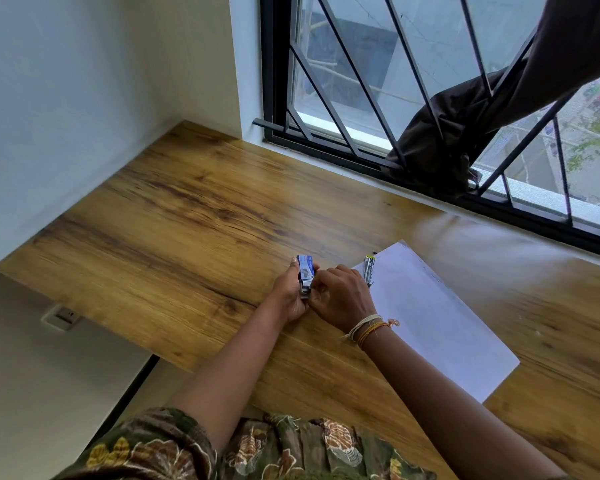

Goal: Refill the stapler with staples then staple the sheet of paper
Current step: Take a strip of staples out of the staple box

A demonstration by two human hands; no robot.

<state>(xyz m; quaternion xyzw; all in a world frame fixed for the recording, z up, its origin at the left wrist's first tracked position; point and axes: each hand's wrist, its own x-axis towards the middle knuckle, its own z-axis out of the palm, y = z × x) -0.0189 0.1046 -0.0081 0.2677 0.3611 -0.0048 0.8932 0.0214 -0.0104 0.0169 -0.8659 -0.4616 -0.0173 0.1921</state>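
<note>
Staple box [306, 271], left of the sheet of paper [433, 317], is gripped in the left hand [290, 296] while right hand [340, 296] fingertips pinch its near end; judged light, crushable, best held by its sides.

Count time: one blue staple box [306, 270], one silver stapler [368, 269] and one white sheet of paper [433, 317], all on a single wooden desk [174, 216]. Two hands in play, the left hand [289, 292] and the right hand [340, 296], with a few thread bands [367, 329] on the right wrist (too bunched to count exactly). Further out, one barred window [378, 81], one dark curtain [499, 109] knotted through its bars, and one wall socket [62, 317] below the desk's left end.
</note>
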